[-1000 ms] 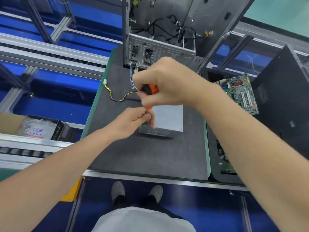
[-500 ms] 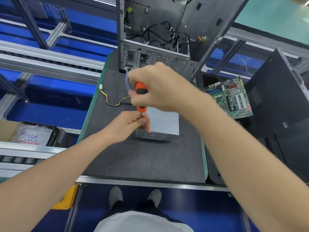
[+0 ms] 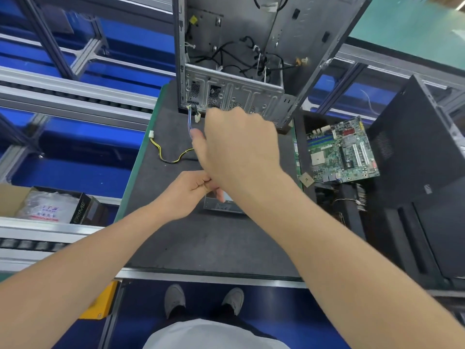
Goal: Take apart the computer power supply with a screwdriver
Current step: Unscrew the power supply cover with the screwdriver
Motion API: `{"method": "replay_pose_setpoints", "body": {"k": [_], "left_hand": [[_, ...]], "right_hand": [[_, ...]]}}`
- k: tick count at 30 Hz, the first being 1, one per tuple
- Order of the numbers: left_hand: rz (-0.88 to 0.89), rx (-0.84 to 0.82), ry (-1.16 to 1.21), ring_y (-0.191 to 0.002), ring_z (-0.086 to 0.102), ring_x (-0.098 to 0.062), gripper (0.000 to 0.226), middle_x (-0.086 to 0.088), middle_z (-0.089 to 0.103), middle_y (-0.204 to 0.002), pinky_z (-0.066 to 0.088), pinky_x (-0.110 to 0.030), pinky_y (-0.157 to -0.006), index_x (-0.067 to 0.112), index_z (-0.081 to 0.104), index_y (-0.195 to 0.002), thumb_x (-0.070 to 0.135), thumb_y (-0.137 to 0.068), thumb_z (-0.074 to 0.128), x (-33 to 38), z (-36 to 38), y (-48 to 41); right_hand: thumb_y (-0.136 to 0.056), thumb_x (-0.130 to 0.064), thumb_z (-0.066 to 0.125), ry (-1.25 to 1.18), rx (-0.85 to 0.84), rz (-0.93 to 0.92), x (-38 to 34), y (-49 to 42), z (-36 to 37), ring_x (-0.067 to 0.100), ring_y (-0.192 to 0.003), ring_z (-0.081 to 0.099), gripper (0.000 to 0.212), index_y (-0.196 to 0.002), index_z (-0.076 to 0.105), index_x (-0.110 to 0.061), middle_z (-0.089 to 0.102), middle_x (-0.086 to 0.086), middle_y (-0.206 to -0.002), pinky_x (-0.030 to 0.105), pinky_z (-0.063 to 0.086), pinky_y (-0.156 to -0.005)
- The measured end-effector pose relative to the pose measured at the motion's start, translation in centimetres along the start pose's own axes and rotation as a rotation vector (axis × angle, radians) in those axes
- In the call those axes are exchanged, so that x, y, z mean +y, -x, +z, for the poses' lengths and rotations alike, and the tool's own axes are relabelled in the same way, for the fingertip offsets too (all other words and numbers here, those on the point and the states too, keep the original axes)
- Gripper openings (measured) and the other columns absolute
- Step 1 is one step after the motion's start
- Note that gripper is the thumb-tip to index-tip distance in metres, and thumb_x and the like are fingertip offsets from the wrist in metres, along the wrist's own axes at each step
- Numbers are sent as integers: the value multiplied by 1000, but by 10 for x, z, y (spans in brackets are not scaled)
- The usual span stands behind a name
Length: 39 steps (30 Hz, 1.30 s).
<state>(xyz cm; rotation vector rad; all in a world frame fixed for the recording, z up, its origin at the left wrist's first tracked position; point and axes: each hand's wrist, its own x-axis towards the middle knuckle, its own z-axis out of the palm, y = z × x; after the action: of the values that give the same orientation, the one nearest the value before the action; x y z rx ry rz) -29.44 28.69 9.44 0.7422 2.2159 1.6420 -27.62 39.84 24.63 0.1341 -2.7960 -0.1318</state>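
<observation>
Right hand [image 3: 239, 152] has rolled over the screwdriver; left hand [image 3: 185, 195] curls beside power supply [image 3: 222, 207]; both holds hidden.

The grey sheet-metal power supply box [image 3: 226, 207] lies flat on the dark surface [image 3: 201, 243] (only its near side wall and a sliver of pale top show).

Scene is lit brightly & evenly from overhead; only soft shadows are cast on the grey mat [image 3: 201, 248]. Mild glare is seen on the metal case [image 3: 241, 94]. The rails [image 3: 75, 88] are bent by wide-angle distortion twd the edges. The right hand [image 3: 241, 152] is softened by slight blur.
</observation>
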Motion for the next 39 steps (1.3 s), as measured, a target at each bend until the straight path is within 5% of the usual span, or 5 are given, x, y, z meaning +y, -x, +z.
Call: {"method": "replay_pose_setpoints", "body": {"k": [7,16,26,32,39], "left_hand": [[-52,-150,26,-102,70,-23,30,0,76,-100,52,-53,-102,25,71,-96,36,-105,45,-7,-9,-5],[-84,-95,36,-108,74,-16,40,4,79,-105,53,-39,-104,31,72,-103,4,-107,44,-6,-7,-2],[-43,-106,273,-108,74,-20,23,-8,79,-112,54,-21,-93,10,70,-120,1,-104,57,28,-39,-11],[-18,-222,317,-114,73,-30,34,-16,76,-118,57,-34,-99,0,61,-131,4,-97,65,45,-49,-14],[-11,-47,242,-98,76,-28,17,-15,79,-100,59,-27,-88,-8,68,-114,1,-101,62,43,-37,-13]], "right_hand": [[-86,-27,57,-411,-237,-536,52,-29,-4,33,-66,48,14,-83,56,-13,64,2,-66,42,49,-62],[-94,-67,46,-186,-118,-307,50,-19,-2,30,-64,48,45,-88,46,-23,48,-3,-66,33,32,-55],[-93,-36,60,-356,-390,-433,57,-27,-15,1,-71,49,12,-95,54,-26,57,-13,-74,39,50,-61],[-83,-18,64,-385,-479,-556,59,-35,-20,15,-86,52,18,-100,60,-21,56,-5,-96,30,45,-72],[-94,-46,56,-227,-308,-446,50,-24,-21,26,-75,51,29,-99,45,-20,48,-3,-76,37,39,-57]]}}
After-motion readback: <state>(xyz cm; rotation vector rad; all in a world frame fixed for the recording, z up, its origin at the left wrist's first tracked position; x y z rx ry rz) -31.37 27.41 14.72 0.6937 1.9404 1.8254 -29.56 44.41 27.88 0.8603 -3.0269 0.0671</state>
